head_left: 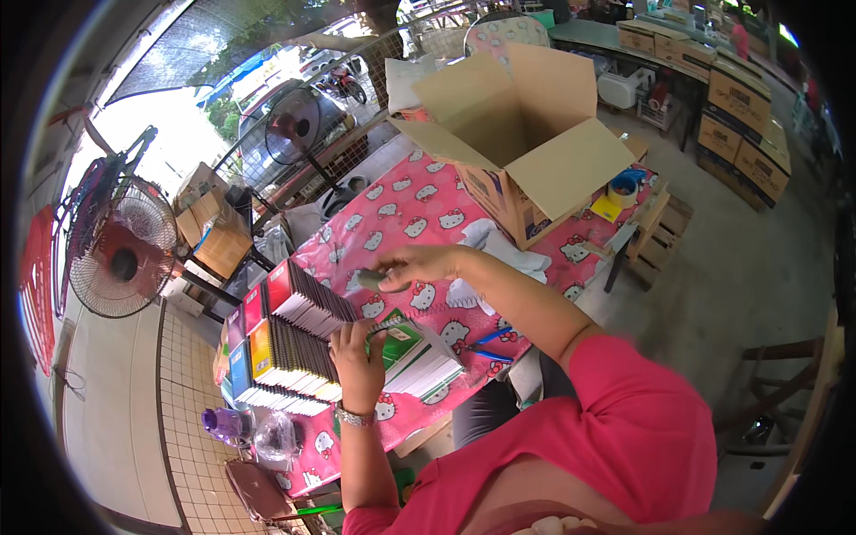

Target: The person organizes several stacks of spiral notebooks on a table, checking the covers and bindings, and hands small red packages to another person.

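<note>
My left hand (358, 361), with a metal watch at the wrist, is closed at the coiled edge of a green spiral notebook (399, 343), which lies on a pile of white-paged notebooks. My right hand (419, 266) holds a small dark grey block (373, 280) above the table; its exact kind is unclear. Left of my left hand stand piles of spiral notebooks (290, 352) with yellow, red, purple and blue covers. A loose wire coil (437, 308) lies beyond the green notebook. Blue-handled pliers (490, 346) rest to the right of the pile.
The table has a pink patterned cover (370, 223). A large open cardboard box (513, 183) stands at its far side, beside white cloth (504, 254) and blue tape (623, 185). Two fans (123, 259) stand left. A purple-capped bottle (223, 424) and wooden rack (660, 227) are nearby.
</note>
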The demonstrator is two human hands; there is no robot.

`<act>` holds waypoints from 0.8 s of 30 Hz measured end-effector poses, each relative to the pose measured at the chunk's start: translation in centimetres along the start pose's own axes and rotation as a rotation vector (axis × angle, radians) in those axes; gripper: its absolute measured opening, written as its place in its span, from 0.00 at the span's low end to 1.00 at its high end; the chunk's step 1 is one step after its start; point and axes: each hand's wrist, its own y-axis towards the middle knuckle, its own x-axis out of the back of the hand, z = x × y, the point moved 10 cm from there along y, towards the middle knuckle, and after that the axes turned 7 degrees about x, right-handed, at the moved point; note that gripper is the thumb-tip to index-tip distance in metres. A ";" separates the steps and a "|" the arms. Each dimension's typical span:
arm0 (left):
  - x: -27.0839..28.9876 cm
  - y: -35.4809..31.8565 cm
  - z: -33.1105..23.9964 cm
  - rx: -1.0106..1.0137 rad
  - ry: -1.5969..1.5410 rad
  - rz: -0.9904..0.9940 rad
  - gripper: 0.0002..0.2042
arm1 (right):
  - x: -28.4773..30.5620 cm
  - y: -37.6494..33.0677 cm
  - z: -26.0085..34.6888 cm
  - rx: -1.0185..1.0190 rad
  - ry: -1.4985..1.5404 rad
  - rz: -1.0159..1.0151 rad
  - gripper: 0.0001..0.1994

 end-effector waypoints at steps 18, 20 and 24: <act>0.9 -0.5 0.6 0.023 -0.031 -0.131 0.10 | 6.2 -6.6 -17.0 -0.232 -0.654 -0.360 0.32; 1.4 -1.0 1.2 0.053 -0.008 -0.142 0.09 | 4.9 -4.1 -9.4 -0.257 -0.161 -0.331 0.30; 1.1 -0.4 0.7 0.070 0.002 -0.170 0.09 | 0.5 -4.4 0.4 -0.273 -0.426 0.067 0.26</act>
